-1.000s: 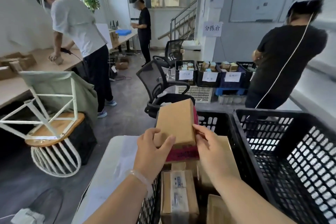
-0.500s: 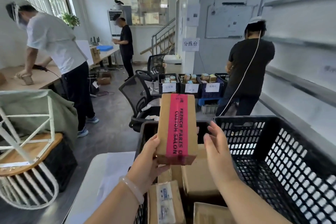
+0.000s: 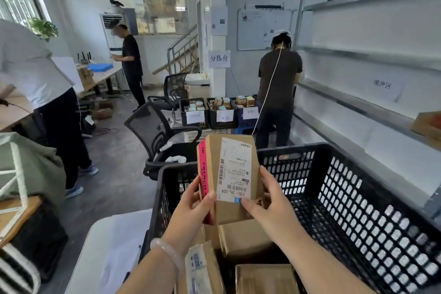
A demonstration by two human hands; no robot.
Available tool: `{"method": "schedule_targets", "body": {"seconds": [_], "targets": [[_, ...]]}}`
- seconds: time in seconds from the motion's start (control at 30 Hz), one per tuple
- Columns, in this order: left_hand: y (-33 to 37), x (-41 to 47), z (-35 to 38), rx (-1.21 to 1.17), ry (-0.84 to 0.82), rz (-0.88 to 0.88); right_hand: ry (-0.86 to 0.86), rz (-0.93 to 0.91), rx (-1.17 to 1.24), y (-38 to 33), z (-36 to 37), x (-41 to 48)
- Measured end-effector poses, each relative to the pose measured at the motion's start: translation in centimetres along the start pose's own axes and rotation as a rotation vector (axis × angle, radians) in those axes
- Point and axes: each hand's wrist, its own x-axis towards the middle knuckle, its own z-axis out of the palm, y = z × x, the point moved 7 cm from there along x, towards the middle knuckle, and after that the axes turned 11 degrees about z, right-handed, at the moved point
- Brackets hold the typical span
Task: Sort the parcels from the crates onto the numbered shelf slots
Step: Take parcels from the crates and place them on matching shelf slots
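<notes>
I hold a brown cardboard parcel [image 3: 235, 210] upright over a black plastic crate [image 3: 167, 188]. A white shipping label faces me and pink tape runs down its left side. My left hand [image 3: 191, 210] grips the parcel's lower left edge. The lower right edge is held by my right hand [image 3: 269, 205], thumb on the label's bottom corner. Several more cardboard parcels [image 3: 245, 236] lie in the crate below. A second black crate [image 3: 358, 210] stands to the right. Grey metal shelves [image 3: 358, 102] run along the right wall, with a paper sign on one level.
A person in a dark shirt [image 3: 279, 83] stands ahead by the shelves, beside labelled black bins [image 3: 224, 112] of small parcels. A black office chair [image 3: 157, 131] sits just beyond my crate. Two more people work at tables on the left. A white table [image 3: 107, 246] is under the crate.
I have turned the parcel so that the white label faces me instead of the pink-taped face. My right hand has closed onto its lower right edge. My view has swung toward the shelves.
</notes>
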Motion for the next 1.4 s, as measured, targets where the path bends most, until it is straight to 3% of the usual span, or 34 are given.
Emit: {"method": "schedule_targets", "body": {"seconds": [0.1, 0.3, 0.4, 0.5, 0.6, 0.67, 0.77, 0.83, 0.93, 1.07, 1.27, 1.4], "targets": [[-0.6, 0.0, 0.7, -0.086, 0.035, -0.038, 0.020, 0.010, 0.056, 0.4, -0.6, 0.1], [-2.2, -0.8, 2.5, -0.297, 0.117, -0.129, -0.152, 0.313, 0.426, 3.0, 1.3, 0.2], [-2.3, -1.1, 2.9, -0.255, 0.086, -0.127, -0.141, 0.300, 0.477, 3.1, 1.3, 0.7], [-0.8, -0.8, 0.5, -0.010, 0.206, -0.037, -0.043, 0.232, 0.449, 2.4, -0.5, 1.4], [1.7, -0.2, -2.2, 0.378, 0.287, 0.101, -0.046, 0.168, 0.330, 1.0, -1.9, 1.5], [3.3, 0.5, -2.3, 0.640, 0.155, 0.252, -0.088, 0.130, 0.246, 0.2, -2.2, 1.4], [4.4, 1.1, -0.5, 0.814, -0.206, 0.346, -0.171, 0.070, 0.142, -1.0, -2.0, 1.0], [4.2, 1.0, 0.9, 0.736, -0.416, 0.263, -0.212, 0.042, 0.115, -1.6, -2.1, 0.8], [3.8, 1.1, 2.3, 0.556, -0.496, 0.159, -0.225, 0.023, 0.058, -2.2, -3.2, 0.4], [3.9, 1.6, 4.9, 0.477, -0.464, 0.190, -0.118, 0.009, 0.028, -2.9, -6.5, 0.1], [4.6, 3.1, 11.8, 0.279, -0.272, 0.191, 0.301, -0.113, 0.116, -1.7, -14.5, -3.9], [5.1, 2.7, 19.1, 0.197, -0.218, 0.238, 0.319, -0.142, 0.147, 0.3, -18.6, -7.0]]}}
